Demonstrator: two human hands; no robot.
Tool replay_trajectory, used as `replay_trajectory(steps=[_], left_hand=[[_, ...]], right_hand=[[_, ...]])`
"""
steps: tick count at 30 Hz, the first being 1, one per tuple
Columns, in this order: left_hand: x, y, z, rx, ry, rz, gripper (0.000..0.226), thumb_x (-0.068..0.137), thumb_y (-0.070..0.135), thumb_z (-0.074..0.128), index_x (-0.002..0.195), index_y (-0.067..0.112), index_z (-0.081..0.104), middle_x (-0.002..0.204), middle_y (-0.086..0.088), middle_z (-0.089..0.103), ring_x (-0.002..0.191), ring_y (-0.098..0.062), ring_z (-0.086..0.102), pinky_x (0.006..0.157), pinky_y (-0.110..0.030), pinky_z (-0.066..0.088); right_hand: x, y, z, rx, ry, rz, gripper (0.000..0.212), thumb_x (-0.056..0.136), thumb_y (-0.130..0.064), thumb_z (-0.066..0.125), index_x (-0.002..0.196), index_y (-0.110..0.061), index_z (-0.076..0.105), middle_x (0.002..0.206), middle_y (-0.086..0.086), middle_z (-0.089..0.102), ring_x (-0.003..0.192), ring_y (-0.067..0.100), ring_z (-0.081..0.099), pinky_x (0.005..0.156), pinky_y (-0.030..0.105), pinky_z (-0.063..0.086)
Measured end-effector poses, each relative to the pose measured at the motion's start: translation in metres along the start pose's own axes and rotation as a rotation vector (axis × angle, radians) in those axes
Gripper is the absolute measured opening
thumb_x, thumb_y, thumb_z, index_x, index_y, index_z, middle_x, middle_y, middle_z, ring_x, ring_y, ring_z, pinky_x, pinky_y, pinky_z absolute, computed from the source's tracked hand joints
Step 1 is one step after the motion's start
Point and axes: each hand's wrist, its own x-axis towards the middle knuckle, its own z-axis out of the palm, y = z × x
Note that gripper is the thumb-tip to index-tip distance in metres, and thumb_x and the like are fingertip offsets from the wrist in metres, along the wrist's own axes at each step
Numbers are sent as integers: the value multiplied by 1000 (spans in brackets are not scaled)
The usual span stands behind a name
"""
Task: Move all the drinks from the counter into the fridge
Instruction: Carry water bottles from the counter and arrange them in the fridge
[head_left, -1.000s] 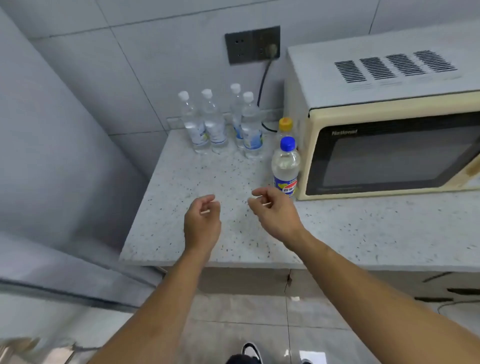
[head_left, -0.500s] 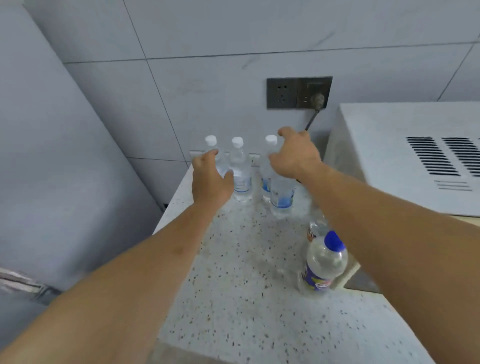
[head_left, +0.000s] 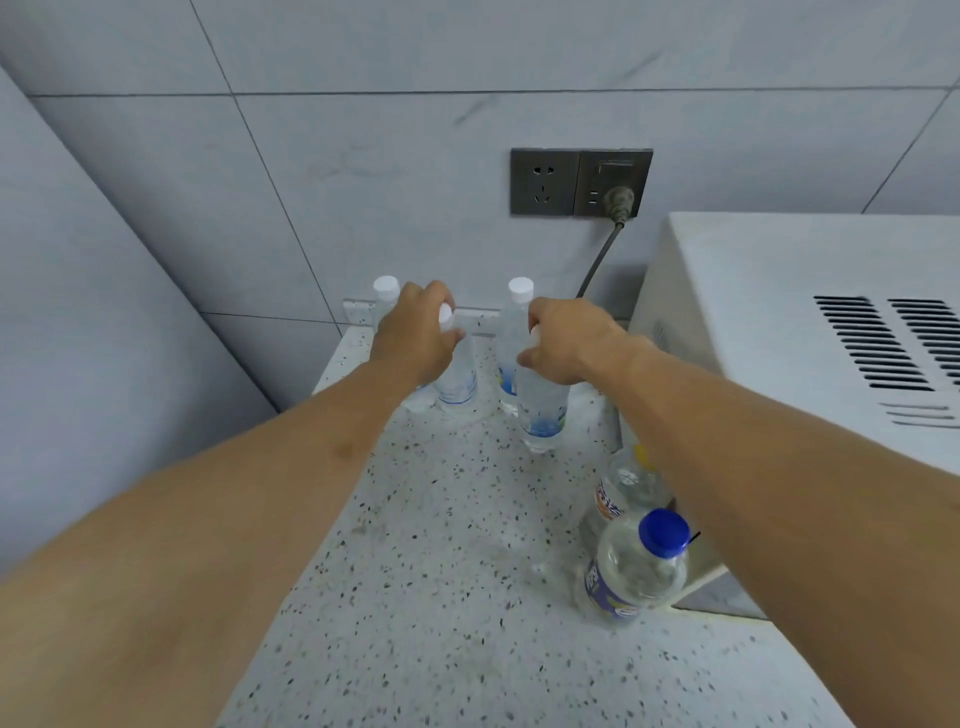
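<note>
On the speckled white table (head_left: 441, 597), the left hand (head_left: 415, 338) grips the neck of a clear plastic white-capped water bottle (head_left: 460, 382); the right hand (head_left: 566, 345) clasps a matching second bottle (head_left: 543, 410). Two more capped bottles (head_left: 511, 332) stand just behind the hands.

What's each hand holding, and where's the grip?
Left hand grips a water bottle at its neck, below the cap. Right hand grips another bottle by its top, tilted.

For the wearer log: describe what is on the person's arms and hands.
Both arms are bare as far up as the head view shows: no sleeves are visible. The left hand and right hand wear no gloves, and no watch, bracelet or ring is visible.
</note>
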Motion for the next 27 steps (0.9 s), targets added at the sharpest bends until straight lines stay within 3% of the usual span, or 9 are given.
replay_trajectory(steps=[6, 10, 15, 22, 25, 27], left_hand=[[-46, -1, 2, -94, 74, -67, 17, 90, 27, 69, 100, 18, 58, 109, -6, 47, 82, -26, 51, 70, -30, 37], [-86, 2, -14, -174, 135, -128, 18, 88, 24, 72, 98, 14, 62, 112, -9, 52, 85, -22, 50, 72, -28, 38], [-151, 9, -36, -159, 65, -207, 16, 86, 26, 73, 92, 19, 59, 109, -9, 57, 88, -26, 57, 70, -32, 41], [-234, 5, -46, -136, 96, -239, 13, 88, 27, 70, 94, 20, 61, 107, -7, 54, 90, -24, 56, 75, -32, 45], [-247, -1, -47, -140, 111, -221, 20, 87, 31, 72, 101, 20, 62, 108, -5, 52, 88, -23, 54, 73, -31, 44], [-249, -5, -42, -150, 120, -180, 27, 86, 33, 73, 106, 18, 62, 110, -7, 55, 96, -25, 53, 80, -36, 46]], right_hand=[[-25, -18, 13, -54, 31, -84, 31, 87, -37, 65, 111, -21, 52, 107, 6, 60, 86, 26, 52, 68, 34, 45], [-55, -21, 18, 50, 41, -60, 27, 87, -36, 65, 104, -22, 51, 100, 4, 57, 88, 25, 53, 70, 33, 45], [-104, -38, 27, 157, 18, -110, 29, 83, -40, 67, 101, -25, 50, 98, 0, 54, 92, 23, 53, 71, 32, 43], [-169, -52, 58, 237, 56, -190, 28, 79, -43, 66, 93, -30, 45, 92, -4, 55, 81, 19, 52, 60, 27, 36], [-188, -53, 72, 273, 106, -182, 21, 79, -41, 63, 88, -30, 48, 78, -6, 53, 71, 18, 50, 50, 24, 27], [-196, -51, 82, 292, 180, -185, 21, 81, -41, 61, 92, -27, 50, 80, -3, 56, 75, 23, 52, 52, 26, 30]])
